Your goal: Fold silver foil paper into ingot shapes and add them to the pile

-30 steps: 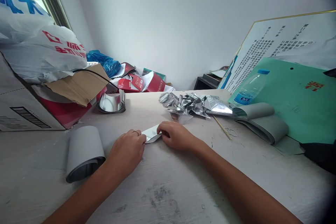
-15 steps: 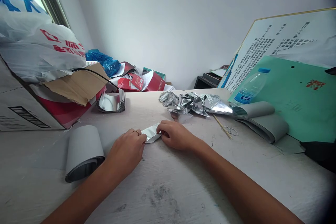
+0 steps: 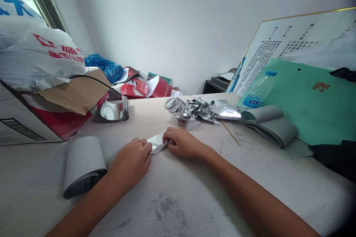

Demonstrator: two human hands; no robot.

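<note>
A small folded piece of silver foil [image 3: 157, 143] lies on the pale table top [image 3: 178, 196], held between both hands. My left hand [image 3: 130, 163] presses its fingertips against the left end of the foil. My right hand [image 3: 180, 142] pinches the right end between thumb and fingers, partly hiding that end. To the left of my left hand, a curled sheet with a grey back and a dark inner side [image 3: 83, 166] stands on the table. A heap of folded silver foil pieces [image 3: 194, 109] lies beyond my hands.
A shiny foil ring [image 3: 113, 110] stands by a cardboard box [image 3: 19, 126] at the left. Further right lie a wooden stick [image 3: 230, 132], rubber bands [image 3: 241, 137], a grey curled stack [image 3: 269, 124], a water bottle [image 3: 257, 92] and a green board [image 3: 311, 107].
The whole view has swung slightly, shifting the scene left. My hands remain on the foil piece, and nothing has been let go.
</note>
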